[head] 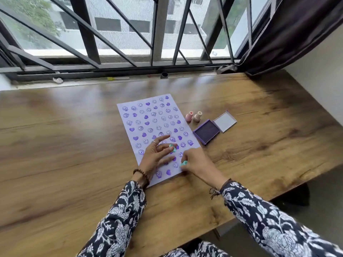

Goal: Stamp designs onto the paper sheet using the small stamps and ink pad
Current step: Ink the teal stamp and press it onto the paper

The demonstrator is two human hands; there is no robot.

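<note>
A pale sheet of paper (pixel 148 115) lies on the wooden table (pixel 65 145), covered with several purple smiley and heart prints. My left hand (pixel 155 154) rests on the sheet's near part and pinches a small teal stamp (pixel 173 147) between thumb and fingers. My right hand (pixel 196 162) is at the sheet's near right edge, closed on another teal stamp (pixel 183 163) pressed down to the paper. The open purple ink pad (pixel 207 131) sits to the right of the sheet, its lid (pixel 225 121) beside it.
Two pinkish stamps (pixel 193 116) stand upright between the paper and the ink pad. A barred window runs along the table's far edge, with a dark curtain (pixel 287 34) at the right. The table's front edge slants down at my right.
</note>
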